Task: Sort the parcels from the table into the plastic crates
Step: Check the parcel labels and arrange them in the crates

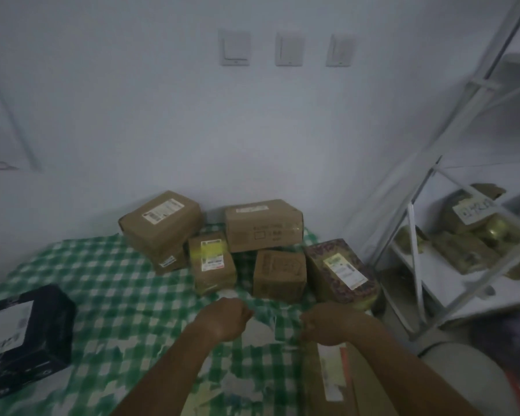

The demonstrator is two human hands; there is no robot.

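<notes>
Several brown cardboard parcels stand at the back of the green-checked table (108,283): a large one (162,223) at the left, another large one (263,225) at the middle, a small labelled one (213,262), a small plain one (279,274), and a patterned one (341,271) at the right. A black parcel (24,337) lies at the left edge. A flat brown parcel (330,382) lies under my right forearm. My left hand (225,318) hovers over the cloth with its fingers curled and nothing in it. My right hand (332,324) is curled at the flat parcel's far edge; whether it grips anything is hidden.
A white metal shelf rack (415,253) stands to the right, with a clear plastic crate (475,232) holding several brown parcels. The white wall behind carries three switches (288,49). The tablecloth is torn near the front.
</notes>
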